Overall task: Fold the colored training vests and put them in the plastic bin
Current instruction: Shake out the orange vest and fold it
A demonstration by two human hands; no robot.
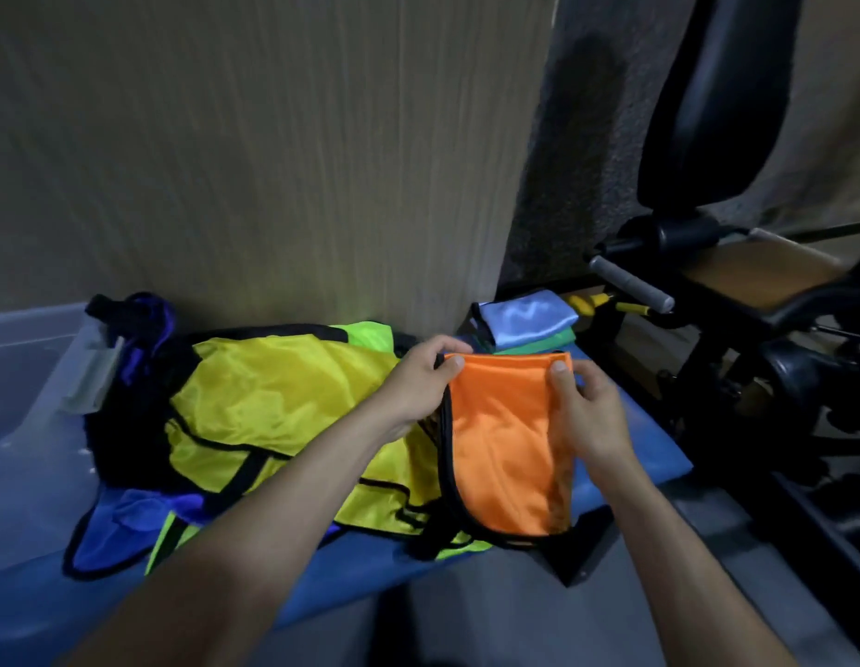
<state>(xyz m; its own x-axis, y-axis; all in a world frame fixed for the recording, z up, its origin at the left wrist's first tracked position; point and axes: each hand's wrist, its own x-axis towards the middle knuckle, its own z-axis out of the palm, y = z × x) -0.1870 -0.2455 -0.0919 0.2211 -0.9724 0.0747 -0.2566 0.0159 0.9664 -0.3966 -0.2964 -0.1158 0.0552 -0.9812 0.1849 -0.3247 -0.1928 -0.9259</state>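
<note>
Head camera is looking down on both hands working an orange vest [502, 440], partly folded and lying on the blue mat [669, 466] over the edge of a yellow vest [283, 402]. Left hand [421, 382] is pinching its top left corner, thumb on top; right hand [587, 406] is gripping the top right edge with curled fingers. That fabric looks slippery to me, so a loose pinch could be letting the fold slide open, and the black trim may be snagging on the yellow vest beneath and dragging it along. Folded vests [529, 324] are stacking up just behind, near the wall. Plastic bin [28, 358] is sitting well off to the left, cut by the frame edge and dim, so I cannot tell what it is holding. Dark vests [129, 339] beside it are blurring together in shadow.
</note>
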